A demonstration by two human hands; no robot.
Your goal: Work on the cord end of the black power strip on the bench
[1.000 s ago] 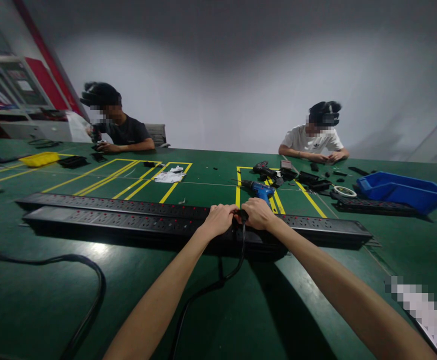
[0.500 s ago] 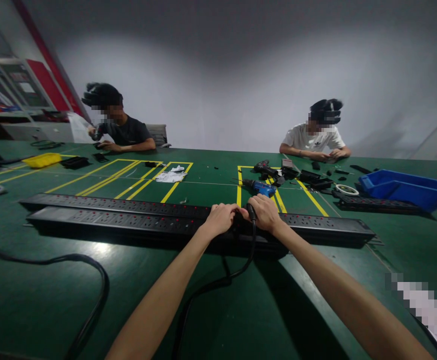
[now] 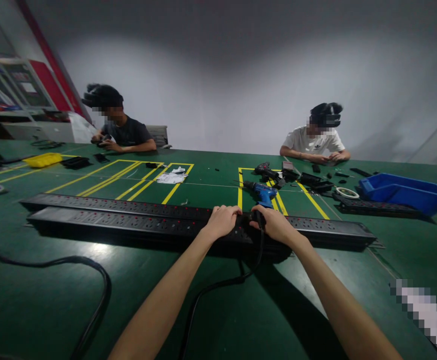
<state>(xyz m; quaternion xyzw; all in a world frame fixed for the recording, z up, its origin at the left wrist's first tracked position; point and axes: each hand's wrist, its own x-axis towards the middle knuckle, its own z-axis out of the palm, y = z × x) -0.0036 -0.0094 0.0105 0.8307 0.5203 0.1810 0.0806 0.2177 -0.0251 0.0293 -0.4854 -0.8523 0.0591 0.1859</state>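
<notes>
Two long black power strips lie side by side across the table, the near power strip (image 3: 128, 222) in front of the far power strip (image 3: 323, 225). Small red marks dot their rows of sockets. My left hand (image 3: 223, 220) is closed over the near strip, its fingers curled on the top. Just to its right, my right hand (image 3: 273, 222) grips a black plug (image 3: 257, 218) at the strip's right part. From the plug a black cord (image 3: 218, 285) runs down toward me. My fingers partly hide the plug, so I cannot tell whether it sits in a socket.
Beyond the strips lies a blue cordless drill (image 3: 261, 191), with black parts around it. A blue bin (image 3: 409, 190) stands at right, a yellow tray (image 3: 43, 160) at left. Another cord (image 3: 103, 285) curves over the table (image 3: 139, 310). Two people sit across the table.
My right hand has shifted slightly right and down with the plug, and the cord moved along with it. The left hand remains on the strip.
</notes>
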